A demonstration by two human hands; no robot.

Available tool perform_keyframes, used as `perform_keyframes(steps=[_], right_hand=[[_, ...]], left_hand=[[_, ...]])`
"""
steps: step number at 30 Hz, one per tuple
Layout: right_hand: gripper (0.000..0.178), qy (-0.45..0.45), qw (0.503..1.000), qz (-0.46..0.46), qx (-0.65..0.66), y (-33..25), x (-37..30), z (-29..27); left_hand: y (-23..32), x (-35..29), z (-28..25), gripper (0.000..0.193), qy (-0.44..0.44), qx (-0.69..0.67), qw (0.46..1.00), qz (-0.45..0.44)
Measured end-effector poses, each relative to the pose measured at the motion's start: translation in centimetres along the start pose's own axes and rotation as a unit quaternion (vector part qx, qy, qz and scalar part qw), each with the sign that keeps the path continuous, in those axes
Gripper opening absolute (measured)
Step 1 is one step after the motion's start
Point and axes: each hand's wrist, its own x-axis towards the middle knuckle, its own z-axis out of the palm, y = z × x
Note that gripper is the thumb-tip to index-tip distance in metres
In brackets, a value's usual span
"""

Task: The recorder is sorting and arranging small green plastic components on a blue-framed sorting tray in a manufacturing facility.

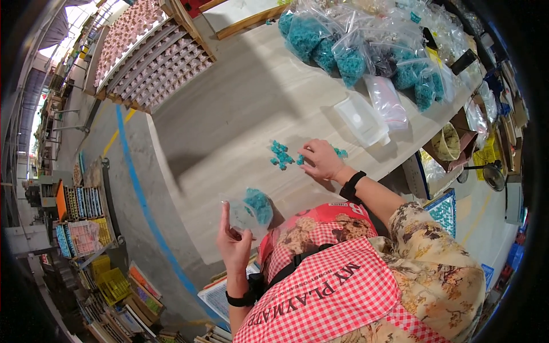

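My left hand (233,237) is at the table's near edge, index finger stretched out and the other fingers curled. It grips the mouth of a clear plastic bag (247,212) that has teal pieces (259,206) inside. Over the table, my right hand (323,161) reaches down with thumb and fingers apart around a few small teal pieces (300,160). Just left of those fingers lies a loose cluster of teal pieces (280,154). More teal pieces (341,153) show on the right side of this hand, partly hidden by it.
A translucent plastic tray (361,119) sits right of my right hand, beside a flat clear bag (388,102). Filled bags of teal pieces (350,60) pile up at the far right of the table (229,123). A wooden-framed rack of pinkish pieces (157,60) stands far left.
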Motion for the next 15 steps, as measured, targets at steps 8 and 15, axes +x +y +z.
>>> perform_keyframes(steps=[8,15], right_hand=[[0.028,-0.047,0.996,-0.046,-0.053,2.7,-1.4,0.9],[0.044,0.001,0.997,0.020,-0.074,2.6,-3.2,-4.0]], left_hand=[[0.2,-0.1,0.2,0.081,-0.009,0.006,1.000,0.008],[0.2,0.3,0.5,0.081,0.000,-0.001,1.000,0.015]])
